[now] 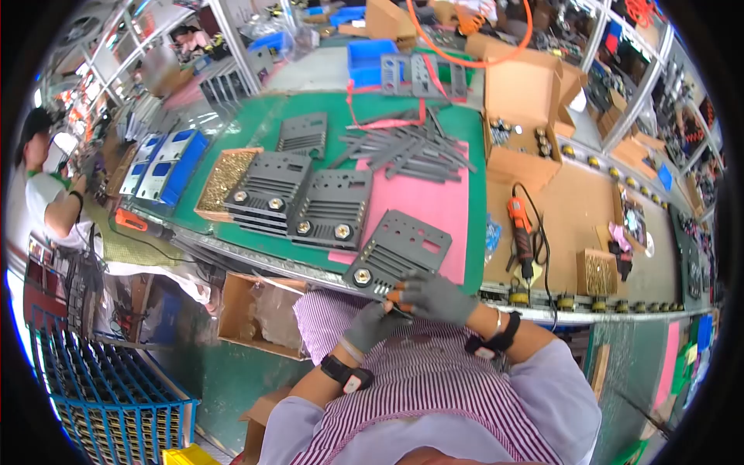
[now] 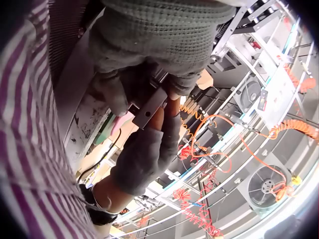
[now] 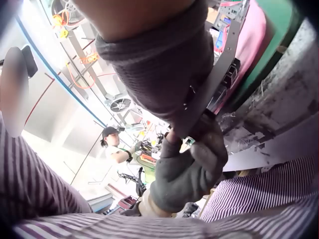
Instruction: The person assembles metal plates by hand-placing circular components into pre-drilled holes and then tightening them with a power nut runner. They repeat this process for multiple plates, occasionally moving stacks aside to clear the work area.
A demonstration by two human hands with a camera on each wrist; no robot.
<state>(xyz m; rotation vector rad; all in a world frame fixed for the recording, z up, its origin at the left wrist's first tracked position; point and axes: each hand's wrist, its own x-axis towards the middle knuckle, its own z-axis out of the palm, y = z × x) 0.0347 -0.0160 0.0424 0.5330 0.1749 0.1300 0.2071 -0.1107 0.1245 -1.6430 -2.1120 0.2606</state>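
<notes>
Because the slotted plate [image 1: 407, 246] lies at the front edge of the table [image 1: 256, 128], partly over the pink mat [image 1: 457, 201], its near end seems placed within easy reach of both hands. The left hand [image 1: 368, 327] and right hand [image 1: 439, 299] meet there with fingers curled, pinching a narrow metal piece [image 2: 149, 110]; whether it belongs to the plate, I cannot tell. One hex fitting [image 1: 362, 277] sits at the plate's near-left corner. Just left along that edge, two stacks of similar plates [image 1: 335, 200] carry fittings in pairs, probably piled to save room. Beyond, loose strips [image 1: 411, 147] lie heaped, likely for quick picking. Toward the right edge, an electric screwdriver [image 1: 521, 225] rests near a box of screws [image 1: 598, 273], apparently kept handy.
</notes>
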